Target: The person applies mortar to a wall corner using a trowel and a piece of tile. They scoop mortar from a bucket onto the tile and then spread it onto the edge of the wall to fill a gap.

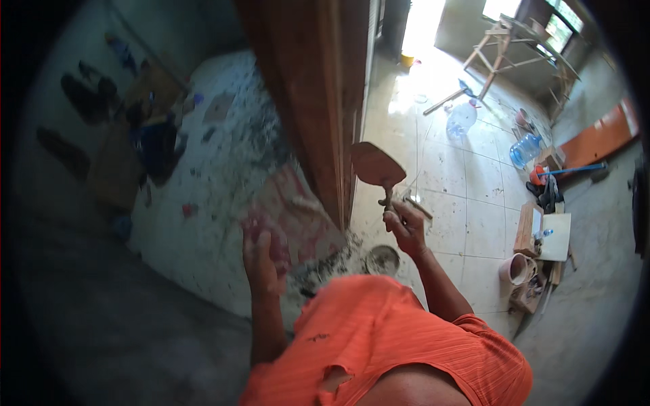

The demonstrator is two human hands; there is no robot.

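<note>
A flat, rust-brown metal trowel with a broad rounded blade (376,164) stood upright above the right hand (405,227), its blade tilted toward the tall reddish-brown wooden door frame (318,101) just to the hand's left. The hand's fingers were closed round the trowel's cranked neck and handle. Just beyond the left hand (261,260), a blurred reddish brick-like block (271,237) sat at its fingertips.

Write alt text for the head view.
Seen from above, a person in an orange shirt holds a trowel in the right hand beside a wooden door frame; the left hand is raised near it. Water jugs stand on the tiled floor.
</note>
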